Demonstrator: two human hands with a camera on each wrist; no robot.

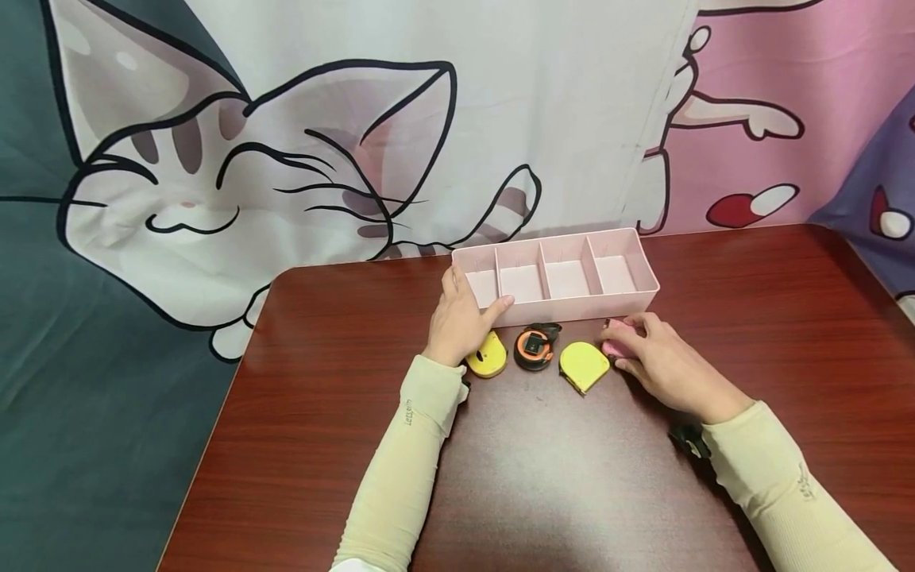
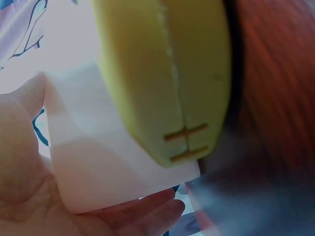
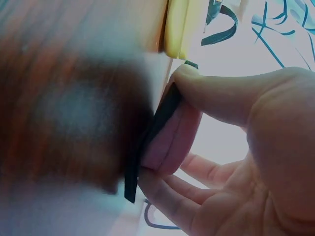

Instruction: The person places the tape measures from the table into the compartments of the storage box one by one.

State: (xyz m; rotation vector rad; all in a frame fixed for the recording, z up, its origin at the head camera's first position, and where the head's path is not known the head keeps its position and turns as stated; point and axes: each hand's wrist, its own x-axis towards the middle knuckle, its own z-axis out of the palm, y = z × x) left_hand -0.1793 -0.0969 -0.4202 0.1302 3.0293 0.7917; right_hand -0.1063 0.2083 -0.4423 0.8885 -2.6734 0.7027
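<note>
A pale pink storage box (image 1: 572,309) with a row of several compartments stands at the back of the table. My left hand (image 1: 460,322) holds its left end, thumb at the front wall and fingers round the end. My right hand (image 1: 668,367) pinches a pink tape measure (image 3: 172,142) with a black strap between thumb and fingers, just in front of the box's right part. To its left, in a row, lie a yellow tape measure (image 1: 584,364), an orange and black tape measure (image 1: 533,348) and a rounded yellow tape measure (image 1: 489,357), the last beside my left wrist.
The dark red-brown wooden table (image 1: 307,413) reaches back to a hanging cloth (image 1: 572,119) printed with cartoon animals. Behind the box, the cloth comes close to its rear wall. The table's left edge slants toward the front.
</note>
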